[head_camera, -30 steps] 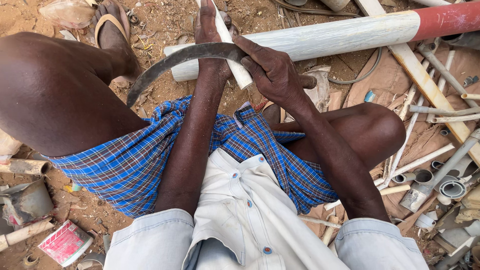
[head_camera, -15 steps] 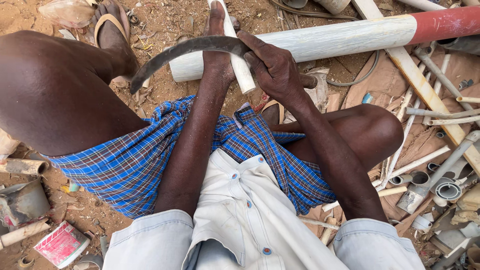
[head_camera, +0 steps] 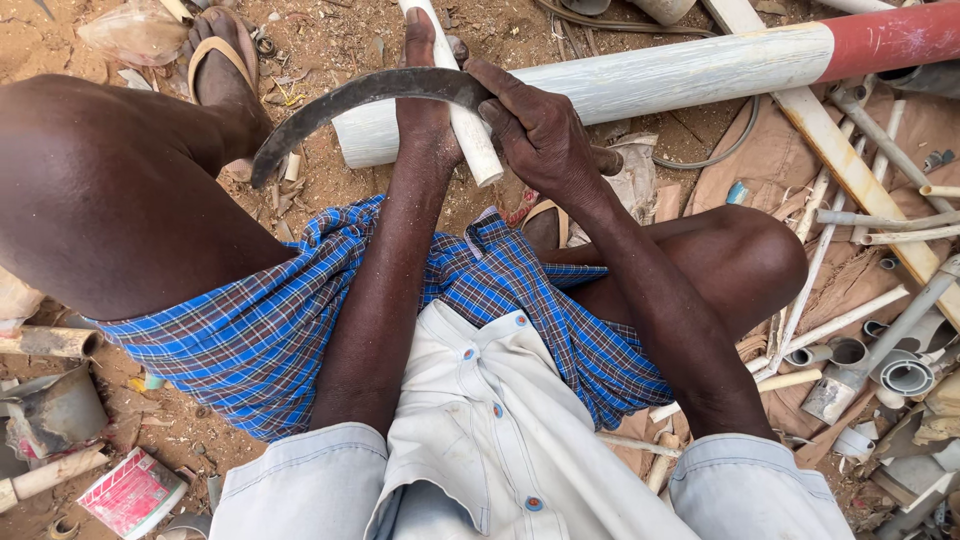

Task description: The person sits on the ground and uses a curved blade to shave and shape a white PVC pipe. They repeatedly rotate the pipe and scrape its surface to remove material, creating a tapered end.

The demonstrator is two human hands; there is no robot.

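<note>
Sprawling across the top of the head view, a thick pale pipe (head_camera: 700, 70) with a scuffed, matte skin and a red painted end lies on reddish, gritty ground (head_camera: 330, 30) strewn with chips and scraps. To the right a heap of thin grey and white tubes (head_camera: 880, 200) and short ring-shaped offcuts rests on brown sacking near the right edge. The person sits low, bare knees apart, in a blue checked cloth and a pale buttoned shirt, one foot in a yellow-strapped sandal (head_camera: 225, 60) by the upper left corner. A dark, rusty curved blade (head_camera: 350, 100), sickle-shaped, arcs from the middle down toward the left knee. A slim white pipe (head_camera: 455, 90), smooth and round, runs from the top edge down across the thick pipe, its cut end just below the hands. The left hand (head_camera: 425, 100) is closed around this slim pipe, thumb side up, pinning it. The right hand (head_camera: 545, 130) is clenched on the blade's handle end, just right of the slim pipe, with the blade crossing over the pipe between the two hands.
</note>
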